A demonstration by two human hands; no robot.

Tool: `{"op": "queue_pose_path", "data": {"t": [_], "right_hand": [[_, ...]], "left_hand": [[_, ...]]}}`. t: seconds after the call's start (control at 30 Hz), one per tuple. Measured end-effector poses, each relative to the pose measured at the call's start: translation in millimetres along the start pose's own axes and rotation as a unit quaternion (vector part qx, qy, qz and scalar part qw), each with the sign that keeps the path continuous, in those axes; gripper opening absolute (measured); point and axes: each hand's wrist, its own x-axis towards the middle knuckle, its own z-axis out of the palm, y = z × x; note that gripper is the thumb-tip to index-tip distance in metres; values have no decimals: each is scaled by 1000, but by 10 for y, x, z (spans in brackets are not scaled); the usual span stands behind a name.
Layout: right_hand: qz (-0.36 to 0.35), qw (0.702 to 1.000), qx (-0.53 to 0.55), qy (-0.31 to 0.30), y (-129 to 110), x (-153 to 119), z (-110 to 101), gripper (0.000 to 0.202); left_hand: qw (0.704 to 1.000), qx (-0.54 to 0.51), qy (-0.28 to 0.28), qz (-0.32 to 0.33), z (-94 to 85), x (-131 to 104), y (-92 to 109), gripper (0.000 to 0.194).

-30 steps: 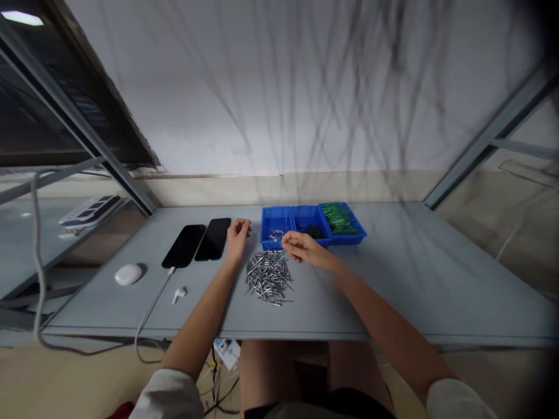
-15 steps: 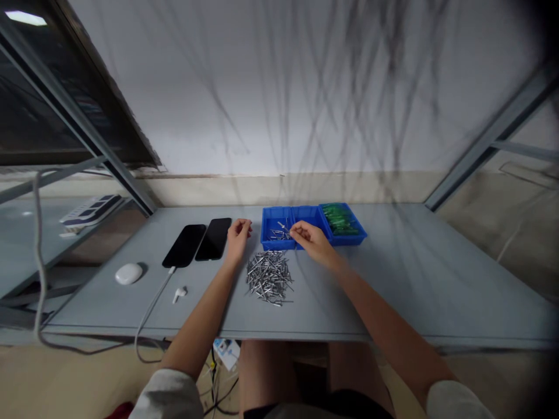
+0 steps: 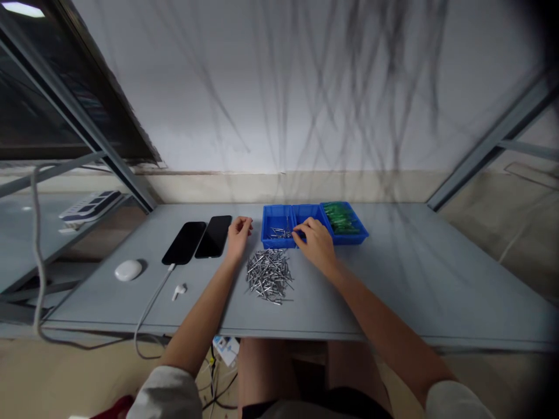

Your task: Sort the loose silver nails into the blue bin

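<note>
My right hand (image 3: 315, 240) is over the front of the middle blue bin (image 3: 308, 212), its thumb and fingertips close together near the divider; whether anything is between them is too small to tell. Several metal pins (image 3: 279, 233) lie in the left blue bin (image 3: 276, 210). My left hand (image 3: 240, 228) rests on the table left of the bins, fingers curled, and what they hold, if anything, is hidden. A heap of metal pins (image 3: 269, 273) lies in front of the bins. Green pieces (image 3: 340, 217) fill the right blue bin (image 3: 353, 238).
Two black phones (image 3: 184, 242) (image 3: 213, 236) lie left of my left hand, one with a white cable (image 3: 154, 301). A white case (image 3: 128, 270) and a white earbud (image 3: 179, 290) are nearer the left edge. A wall stands behind the grey table (image 3: 402, 279).
A loose pin near my right fingertips now lies lower in the left bin. My right hand has shifted slightly, its fingers more bent. The left hand has hardly moved.
</note>
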Motion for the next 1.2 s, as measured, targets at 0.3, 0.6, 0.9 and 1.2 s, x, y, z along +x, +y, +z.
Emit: {"op": "queue_pose_path", "data": {"t": [0.3,0.6,0.9,1.2], "right_hand": [[-31,993,108,-20,-46,18,-75,18],[-119,964,136,-193,-129,-65,-62,15],[-115,953,100,-264,-267,-121,-69,13],[-105,957,79,-258,-299,-159,-2,12]], "left_hand": [[1000,-7,2,-10,13,-7,23,24],[1000,-4,1,-6,11,3,-11,26],[1000,0,-1,-3,19,-4,14,24],[1000,6,-3,1,15,-9,23,24]]}}
